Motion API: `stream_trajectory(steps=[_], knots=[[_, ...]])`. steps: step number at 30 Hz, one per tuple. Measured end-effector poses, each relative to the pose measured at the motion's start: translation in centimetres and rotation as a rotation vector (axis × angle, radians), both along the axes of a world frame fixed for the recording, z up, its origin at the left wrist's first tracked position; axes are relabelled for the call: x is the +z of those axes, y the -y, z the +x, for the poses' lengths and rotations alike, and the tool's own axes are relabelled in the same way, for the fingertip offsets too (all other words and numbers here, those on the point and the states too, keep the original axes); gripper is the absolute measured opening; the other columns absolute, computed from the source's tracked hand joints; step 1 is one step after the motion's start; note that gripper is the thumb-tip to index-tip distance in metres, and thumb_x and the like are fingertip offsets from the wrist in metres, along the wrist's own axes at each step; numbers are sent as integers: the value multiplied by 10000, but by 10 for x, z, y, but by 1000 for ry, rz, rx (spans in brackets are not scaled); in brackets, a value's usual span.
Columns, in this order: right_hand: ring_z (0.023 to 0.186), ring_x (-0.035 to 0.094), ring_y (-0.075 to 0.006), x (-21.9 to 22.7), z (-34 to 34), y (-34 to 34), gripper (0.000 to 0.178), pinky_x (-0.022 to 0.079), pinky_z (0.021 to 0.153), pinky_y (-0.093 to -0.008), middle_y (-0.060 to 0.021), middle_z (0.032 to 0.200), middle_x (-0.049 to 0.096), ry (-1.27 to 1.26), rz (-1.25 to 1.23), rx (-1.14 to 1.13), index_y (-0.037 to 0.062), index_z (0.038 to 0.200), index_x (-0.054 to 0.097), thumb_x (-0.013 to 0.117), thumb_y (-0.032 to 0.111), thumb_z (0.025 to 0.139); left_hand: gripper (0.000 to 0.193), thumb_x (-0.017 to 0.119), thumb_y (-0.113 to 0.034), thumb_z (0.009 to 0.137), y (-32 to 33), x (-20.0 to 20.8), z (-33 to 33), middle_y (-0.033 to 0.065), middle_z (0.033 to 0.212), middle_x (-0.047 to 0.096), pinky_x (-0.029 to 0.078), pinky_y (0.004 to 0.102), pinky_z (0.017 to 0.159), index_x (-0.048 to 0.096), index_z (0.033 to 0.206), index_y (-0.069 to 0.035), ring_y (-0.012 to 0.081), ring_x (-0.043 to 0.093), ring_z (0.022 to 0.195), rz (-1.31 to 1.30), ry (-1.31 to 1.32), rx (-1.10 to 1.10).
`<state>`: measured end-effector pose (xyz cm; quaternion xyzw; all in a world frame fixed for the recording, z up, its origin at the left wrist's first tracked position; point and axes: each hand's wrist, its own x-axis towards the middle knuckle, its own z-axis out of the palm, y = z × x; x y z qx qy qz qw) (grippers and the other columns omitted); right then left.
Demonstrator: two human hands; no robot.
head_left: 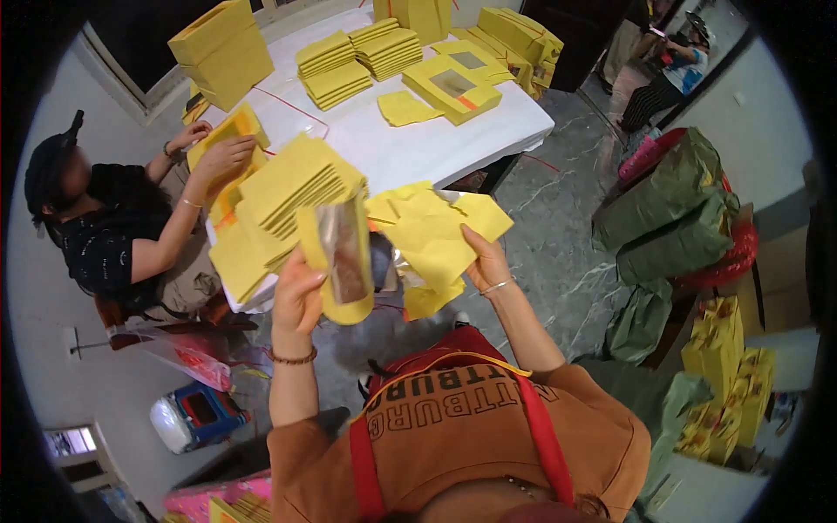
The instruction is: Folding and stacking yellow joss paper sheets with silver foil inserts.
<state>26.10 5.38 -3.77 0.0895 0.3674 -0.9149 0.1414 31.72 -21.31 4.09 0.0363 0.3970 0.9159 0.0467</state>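
My left hand [298,296] is closed around the edge of a yellow paper bag [338,261] with a long clear window. It is held up, tilted, in front of the table's near corner. To its right, my right hand [488,268] grips the side of a loose, creased yellow paper sheet [427,234], with shiny clear film showing at its edges. The bag and the sheet are close together; I cannot tell whether they touch. Just beyond my left hand, a stack of folded yellow bags [301,187] lies on the white-covered table [375,157].
At left, a seated co-worker [113,209] handles an open yellow bag [235,144]. More yellow stacks [357,61] and a windowed yellow box [449,87] lie on the table. Green sacks [667,209] stand at right, above yellow bags [724,375]. A blue package [205,414] is at lower left.
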Motion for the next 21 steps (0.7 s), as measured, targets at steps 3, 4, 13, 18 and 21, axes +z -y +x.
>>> stream_trajectory(steps=[3, 4, 13, 18, 21], knots=[[998, 528, -211, -1, -26, -62, 359, 443, 844, -322, -114, 1111, 518, 42, 40, -2, -16, 1159, 419, 514, 66, 822, 510, 531, 6, 714, -68, -9, -46, 119, 1163, 481, 385, 301, 902, 368, 1196, 37, 195, 493, 1039, 28, 48, -30], [997, 529, -214, -8, -38, -82, 361, 445, 839, -321, -115, 1113, 516, 57, 46, -18, -15, 1162, 416, 513, 72, 825, 492, 527, 10, 717, -85, -14, -60, 116, 1136, 503, 386, 295, 899, 385, 1188, 33, 189, 500, 1026, 46, 70, -58], [1061, 482, -220, -53, -159, -64, 363, 396, 894, -353, -98, 1156, 488, 116, -138, 142, 32, 1179, 413, 489, 70, 826, 459, 509, 19, 754, -98, -8, -111, 107, 1143, 500, 386, 304, 905, 384, 1195, 12, 187, 502, 1022, -104, 60, 312], [1051, 488, -221, -80, -236, -11, 346, 382, 906, -368, -90, 1148, 496, -395, 69, 322, 16, 1155, 426, 490, 134, 836, 483, 476, 38, 776, -84, 13, -144, 105, 1202, 449, 367, 331, 929, 331, 1235, 0, 198, 461, 1076, -124, -94, 548], [1045, 491, -215, -72, -293, 30, 350, 382, 907, -356, -89, 1139, 504, -428, 4, 406, 10, 1149, 431, 499, 142, 832, 481, 469, 33, 785, -74, 10, -173, 110, 1210, 440, 352, 354, 947, 318, 1240, -2, 208, 441, 1102, -123, -155, 567]])
